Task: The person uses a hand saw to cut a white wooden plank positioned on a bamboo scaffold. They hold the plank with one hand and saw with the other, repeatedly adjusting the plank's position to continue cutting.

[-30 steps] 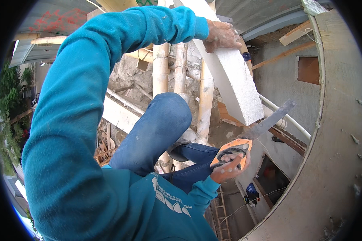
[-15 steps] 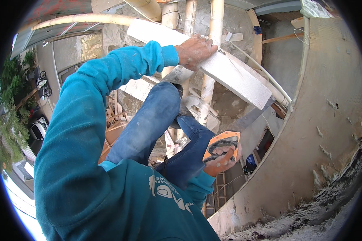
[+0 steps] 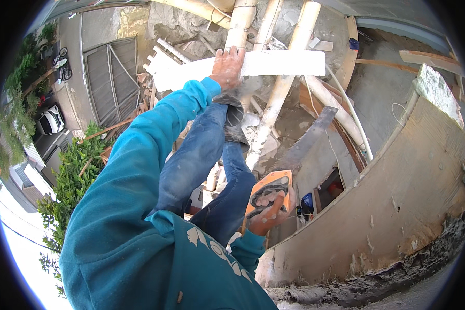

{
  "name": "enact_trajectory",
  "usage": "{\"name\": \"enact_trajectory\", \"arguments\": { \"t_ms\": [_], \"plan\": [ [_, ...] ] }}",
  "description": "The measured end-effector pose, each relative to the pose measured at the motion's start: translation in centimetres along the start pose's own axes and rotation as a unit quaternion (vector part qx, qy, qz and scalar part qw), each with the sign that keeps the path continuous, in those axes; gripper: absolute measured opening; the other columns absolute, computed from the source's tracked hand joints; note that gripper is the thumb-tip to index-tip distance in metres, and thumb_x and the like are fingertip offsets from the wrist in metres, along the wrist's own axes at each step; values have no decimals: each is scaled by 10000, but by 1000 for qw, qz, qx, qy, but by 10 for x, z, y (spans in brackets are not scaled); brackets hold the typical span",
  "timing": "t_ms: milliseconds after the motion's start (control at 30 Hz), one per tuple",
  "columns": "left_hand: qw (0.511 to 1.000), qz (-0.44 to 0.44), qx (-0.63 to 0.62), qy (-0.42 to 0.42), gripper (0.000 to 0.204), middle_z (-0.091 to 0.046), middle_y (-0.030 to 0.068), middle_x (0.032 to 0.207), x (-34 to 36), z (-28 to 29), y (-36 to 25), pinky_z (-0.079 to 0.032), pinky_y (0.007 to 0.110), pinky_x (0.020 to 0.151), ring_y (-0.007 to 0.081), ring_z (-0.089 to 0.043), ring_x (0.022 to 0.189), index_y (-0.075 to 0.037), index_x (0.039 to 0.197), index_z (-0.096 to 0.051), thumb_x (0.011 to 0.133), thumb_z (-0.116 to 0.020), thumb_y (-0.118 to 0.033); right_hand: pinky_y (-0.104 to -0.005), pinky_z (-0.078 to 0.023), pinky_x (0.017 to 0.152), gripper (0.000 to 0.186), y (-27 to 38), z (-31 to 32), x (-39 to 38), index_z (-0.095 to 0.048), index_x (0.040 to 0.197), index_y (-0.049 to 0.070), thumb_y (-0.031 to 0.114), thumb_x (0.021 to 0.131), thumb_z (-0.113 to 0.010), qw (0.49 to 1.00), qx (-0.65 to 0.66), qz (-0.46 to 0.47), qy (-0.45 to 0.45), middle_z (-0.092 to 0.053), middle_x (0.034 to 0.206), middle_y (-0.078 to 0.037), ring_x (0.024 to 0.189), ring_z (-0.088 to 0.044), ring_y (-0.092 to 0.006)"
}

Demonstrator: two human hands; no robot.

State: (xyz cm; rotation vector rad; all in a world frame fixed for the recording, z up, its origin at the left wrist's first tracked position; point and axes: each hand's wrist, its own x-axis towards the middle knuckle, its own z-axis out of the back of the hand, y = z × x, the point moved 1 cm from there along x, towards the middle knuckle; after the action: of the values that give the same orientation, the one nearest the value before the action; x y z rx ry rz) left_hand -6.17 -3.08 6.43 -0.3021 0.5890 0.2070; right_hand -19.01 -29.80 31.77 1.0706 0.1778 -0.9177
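My left hand (image 3: 227,67) grips the long white block (image 3: 284,62) from above, near its middle, its arm stretched forward in a teal sleeve. The block lies crosswise over pale bamboo poles (image 3: 274,103). My right hand (image 3: 268,209) is closed round the orange-and-black handle of a handsaw (image 3: 302,142), low at my right side, its toothed blade angled up to the right, apart from the block. My jeans-clad legs (image 3: 186,160) reach toward the poles, the dark boots (image 3: 232,116) just below my left hand.
A stained board wall (image 3: 377,217) curves along the right, with a pale pipe (image 3: 356,124) beside it. Rubble and scrap wood lie below the poles, with a dark opening (image 3: 330,183) lower down. At left are leafy branches (image 3: 72,181), a parked motorbike (image 3: 62,64) and a white car (image 3: 50,120) far below.
The block has swung from a steep diagonal to nearly level and farther forward, my left hand moving with it. The saw has moved down and left in the picture. The view has shifted.
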Motion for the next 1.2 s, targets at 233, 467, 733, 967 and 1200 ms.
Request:
{"name": "enact_trajectory", "arguments": {
  "t_ms": [233,467,733,967,1200],
  "plan": [
    [993,74,-17,-89,605,-552,208,1123,12,-46,10,-418,512,915,397,-588,1089,-28,1207,-490,732,-772,-275,-280,-514,682,320,29,-15,-5,-560,1220,-3,224,993,-549,998,-18,-45,44,-535,657,-31,657,-543,-116],
    [990,98,-43,-86,606,-552,206,1119,18,-74,13,-417,516,924,398,-579,1096,-29,1188,-487,731,-781,-298,-255,-515,629,344,11,-5,2,-545,1242,9,236,985,-567,993,-15,-74,95,-574,787,-67,658,-577,-124],
    [991,94,-33,-89,701,-537,203,1195,6,-79,-3,-395,511,959,380,-550,1149,-23,1262,-485,716,-817,-314,-251,-492,629,351,-7,-9,6,-546,1242,2,243,989,-583,996,-22,3,81,-536,734,-33,631,-536,-99],
    [991,82,13,-103,722,-521,197,1222,14,-94,-37,-393,537,949,381,-560,1155,-50,1301,-481,731,-805,-352,-286,-505,725,406,-9,-9,3,-570,1229,-2,315,978,-608,995,-16,-49,89,-574,963,-85,794,-585,-127],
    [992,67,-18,-101,842,-499,205,1288,14,-95,-21,-399,573,1011,398,-565,1193,-75,1414,-430,748,-826,-403,-336,-521,776,432,-18,-9,12,-565,1253,1,335,981,-596,995,-51,21,78,-576,1037,-129,883,-609,-185]
  ]
}}
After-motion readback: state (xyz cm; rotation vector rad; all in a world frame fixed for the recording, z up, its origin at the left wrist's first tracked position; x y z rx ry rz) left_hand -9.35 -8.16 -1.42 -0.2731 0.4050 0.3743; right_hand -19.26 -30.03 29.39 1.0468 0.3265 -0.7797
